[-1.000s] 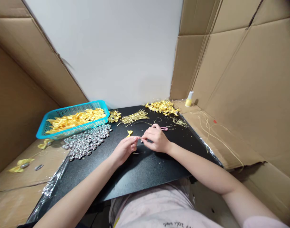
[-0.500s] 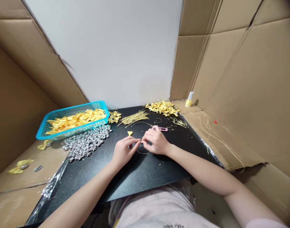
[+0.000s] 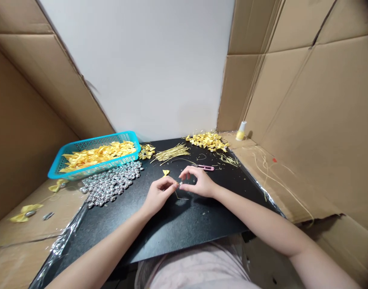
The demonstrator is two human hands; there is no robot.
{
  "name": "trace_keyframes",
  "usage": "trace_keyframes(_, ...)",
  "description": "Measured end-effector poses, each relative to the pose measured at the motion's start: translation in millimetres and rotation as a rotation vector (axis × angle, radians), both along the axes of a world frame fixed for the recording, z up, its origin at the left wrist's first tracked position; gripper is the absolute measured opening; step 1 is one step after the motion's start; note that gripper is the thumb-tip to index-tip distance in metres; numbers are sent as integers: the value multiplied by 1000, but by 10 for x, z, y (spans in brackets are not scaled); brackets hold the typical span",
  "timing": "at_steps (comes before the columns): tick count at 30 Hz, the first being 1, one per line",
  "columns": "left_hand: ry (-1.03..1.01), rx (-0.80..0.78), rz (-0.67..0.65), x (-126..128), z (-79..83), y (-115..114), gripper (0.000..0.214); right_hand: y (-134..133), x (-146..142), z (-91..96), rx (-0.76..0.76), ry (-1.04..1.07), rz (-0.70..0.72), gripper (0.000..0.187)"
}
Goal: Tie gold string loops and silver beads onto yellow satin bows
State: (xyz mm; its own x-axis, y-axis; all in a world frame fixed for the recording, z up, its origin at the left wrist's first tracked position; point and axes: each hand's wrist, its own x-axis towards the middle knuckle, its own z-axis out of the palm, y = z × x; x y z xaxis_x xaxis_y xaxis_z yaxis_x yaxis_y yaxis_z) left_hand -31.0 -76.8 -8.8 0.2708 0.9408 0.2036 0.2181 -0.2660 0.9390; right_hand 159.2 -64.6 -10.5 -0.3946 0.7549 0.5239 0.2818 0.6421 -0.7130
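Observation:
My left hand (image 3: 160,194) is closed in a pinch over the black tabletop. A small silver bead (image 3: 181,183) shows at its fingertips, and a thin yellow cord (image 3: 181,198) hangs below them. My right hand (image 3: 199,182) is just to the right, thumb and fingers apart around the bead side; whether the thumb tip touches the bead I cannot tell. A yellow ribbon bow (image 3: 166,172) lies behind my left hand. Just beyond my right hand rests a pink cutter (image 3: 205,167).
A blue basket (image 3: 59,173) of yellow bows stands at left, with many silver beads (image 3: 111,184) before it. Behind lie cut yellow cords (image 3: 173,152) and a pile of beaded bows (image 3: 208,141). A thread spool (image 3: 240,131) stands right. Cardboard walls (image 3: 322,100) flank the table (image 3: 177,228).
My right hand's fingers have spread apart from the pinch beside my left fingertips, uncovering the silver bead. My left hand stays pinched in nearly the same place. The view has shifted slightly.

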Motion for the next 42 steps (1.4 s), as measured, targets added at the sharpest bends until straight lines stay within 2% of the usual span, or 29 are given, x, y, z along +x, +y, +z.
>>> trace_keyframes(4, -74, -52, -27, -4, 3, 11, 18, -4, -29, -33, -87, 39, 60, 13)
trace_keyframes(11, -117, -97, -14, 30, -14, 17, 16, -27, -71, -48, -172, 108, 1, 12)
trace_keyframes(19, -230, -210, -5, 68, -53, 30, 15, -22, -96, -58, -269, 132, 38, 12)
trace_keyframes(25, -253, -199, 11, 71, -66, 44, 12, -32, -95, -43, -267, 139, 37, 11)
trace_keyframes(36, -228, -193, 20, 78, -68, 50, 12, -37, -83, -19, -154, 93, -1, 12)
trace_keyframes(39, -209, -157, 41, 82, -55, 39, 12, -46, -87, -18, -173, 91, -16, 13)
trace_keyframes(42, -161, -81, 69, 81, -43, 19, 16, -69, -107, -32, -256, 136, -54, 14)
